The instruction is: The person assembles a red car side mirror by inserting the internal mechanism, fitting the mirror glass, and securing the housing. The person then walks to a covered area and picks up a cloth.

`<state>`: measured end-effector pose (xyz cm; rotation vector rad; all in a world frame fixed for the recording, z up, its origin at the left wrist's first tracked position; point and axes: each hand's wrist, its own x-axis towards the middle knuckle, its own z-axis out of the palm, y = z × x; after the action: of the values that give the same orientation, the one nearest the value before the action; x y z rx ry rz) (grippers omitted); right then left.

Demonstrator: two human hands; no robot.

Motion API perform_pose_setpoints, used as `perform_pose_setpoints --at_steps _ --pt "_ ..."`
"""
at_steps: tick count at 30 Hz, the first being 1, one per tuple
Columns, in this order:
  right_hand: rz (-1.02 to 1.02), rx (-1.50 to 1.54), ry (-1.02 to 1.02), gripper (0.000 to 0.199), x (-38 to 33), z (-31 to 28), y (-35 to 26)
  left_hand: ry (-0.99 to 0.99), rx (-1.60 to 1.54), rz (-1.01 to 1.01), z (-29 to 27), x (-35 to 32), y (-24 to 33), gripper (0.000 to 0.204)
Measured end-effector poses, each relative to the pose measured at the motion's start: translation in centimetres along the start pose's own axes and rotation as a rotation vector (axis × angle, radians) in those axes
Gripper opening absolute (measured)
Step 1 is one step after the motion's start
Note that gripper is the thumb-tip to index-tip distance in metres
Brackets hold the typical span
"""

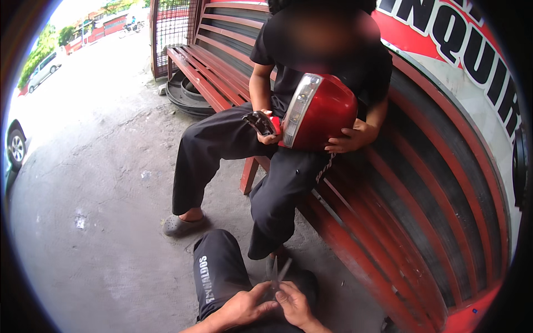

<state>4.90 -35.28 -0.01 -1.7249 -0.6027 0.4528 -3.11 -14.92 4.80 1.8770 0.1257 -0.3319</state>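
Note:
My left hand (244,306) and my right hand (295,304) meet at the bottom of the view, above my dark-trousered knee (217,266). Both pinch a small thin grey metal tool (277,275) whose two slim prongs point up and apart. Facing me, another person in black sits on a red slatted bench (222,69). That person holds a red vehicle body panel with a clear lamp lens (319,111) on the lap, one hand (348,139) under it. Their other hand (267,129) grips a dark part at the panel's edge.
Grey concrete floor (100,211) spreads to the left. A tyre (186,94) lies by the bench's far end, beside a metal grille (175,25). A white car (14,144) stands at the left edge, another car (44,66) farther off. A red and white signboard (472,72) backs the bench.

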Motion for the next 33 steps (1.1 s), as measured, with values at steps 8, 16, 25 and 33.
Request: perform_pose_setpoints --at_steps 8,16,25,33 --pt "-0.036 -0.105 -0.286 0.057 3.8 5.3 -1.7 0.485 -0.583 -0.007 -0.1 0.0 -4.7 0.028" --pt "-0.721 -0.728 0.115 0.069 16.2 0.6 -15.7 1.129 -0.815 -0.083 -7.4 -4.4 -17.3 0.031" --pt "-0.772 -0.979 0.713 0.061 28.5 -10.3 -23.4 1.144 0.105 -0.760 -1.0 -11.7 -44.2 0.032" --pt "-0.887 -0.946 0.706 0.046 25.8 -11.9 -19.8 0.301 -0.285 -1.198 3.7 -10.7 -41.7 0.032"
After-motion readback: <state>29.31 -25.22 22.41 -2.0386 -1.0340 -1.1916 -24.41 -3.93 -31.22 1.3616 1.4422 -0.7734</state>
